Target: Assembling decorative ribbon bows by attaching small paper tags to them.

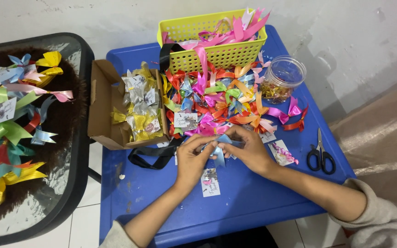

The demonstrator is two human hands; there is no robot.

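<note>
My left hand (192,158) and my right hand (249,149) meet over a blue plastic table (253,202). Together they pinch a light blue ribbon bow (218,146), fingertips closed on it from both sides. A small printed card (210,182) lies on the table just below my hands. Right behind my hands is a heap of ribbon bows (217,98) in red, orange, pink, green and blue. A black ribbon (155,156) curls on the table left of my left hand.
A yellow perforated basket (198,32) of pink ribbons stands at the back. A clear jar (283,78) and black scissors (320,156) sit to the right. An open cardboard box (104,110) holds gold wrapped packets. More bows lie on the dark tray (67,174) at left.
</note>
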